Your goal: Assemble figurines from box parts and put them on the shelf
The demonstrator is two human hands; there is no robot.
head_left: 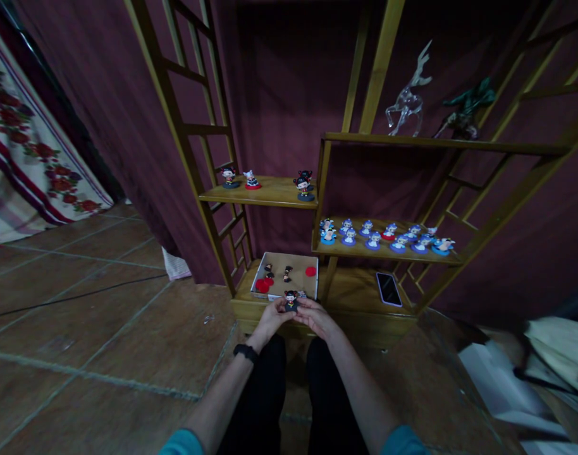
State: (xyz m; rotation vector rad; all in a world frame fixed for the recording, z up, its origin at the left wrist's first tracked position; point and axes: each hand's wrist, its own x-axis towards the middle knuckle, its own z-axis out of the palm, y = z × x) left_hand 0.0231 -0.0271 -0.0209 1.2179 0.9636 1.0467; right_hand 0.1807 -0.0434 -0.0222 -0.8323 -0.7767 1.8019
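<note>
Between my two hands is a small black-haired doll figurine [291, 301] on a dark round base, upright in front of the box. My left hand [272, 318] grips it from the left, and my right hand [318, 318] grips it from the right. Just beyond them lies a shallow cardboard box [296, 260] holding dark figurine parts [288, 273] and red round bases [263, 285]. On the shelf above stand a black-haired figurine [229, 177], a white-haired figurine on a red base [252, 180] and two more black-haired figurines [303, 185] at the right end.
Several blue and purple figurines [349, 237] stand in rows on the right shelf. A phone [389, 289] lies on the lower board. Higher up are a clear deer statue [406, 104] and a dark green statue [469, 109]. White bags [502, 385] lie on the floor at right.
</note>
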